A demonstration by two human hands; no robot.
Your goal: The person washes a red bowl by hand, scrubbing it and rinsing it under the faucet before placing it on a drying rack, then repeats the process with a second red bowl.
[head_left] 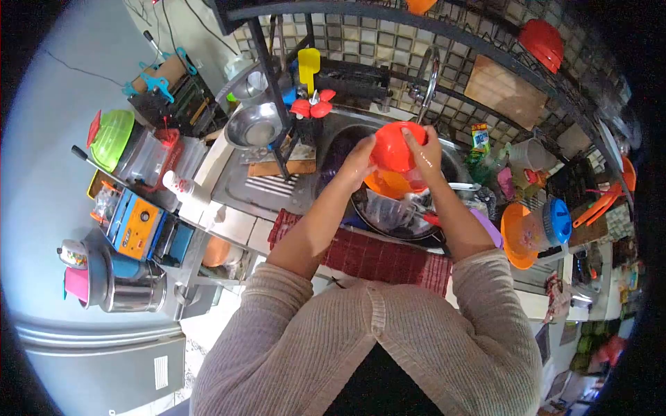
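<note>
Over the sink (pixel 454 166) I hold a red bowl (pixel 395 149) between both hands. My left hand (pixel 358 162) is closed on its left side, and my right hand (pixel 424 151) grips the right side with the thumb across it. Both hands look wet. Just under the bowl lie an orange bowl (pixel 386 184) and a clear plastic container (pixel 386 212) among other dishes in the sink. A red handle (pixel 431 219) shows near my right forearm. The faucet (pixel 434 73) stands behind the bowl.
A black rack (pixel 388 8) arches overhead, its post standing left of the sink. A steel bowl (pixel 254 126) sits at the left. On the right are an orange basin (pixel 517 239) and a blue-lidded container (pixel 557 222). A red cloth (pixel 374 260) covers the counter's front edge.
</note>
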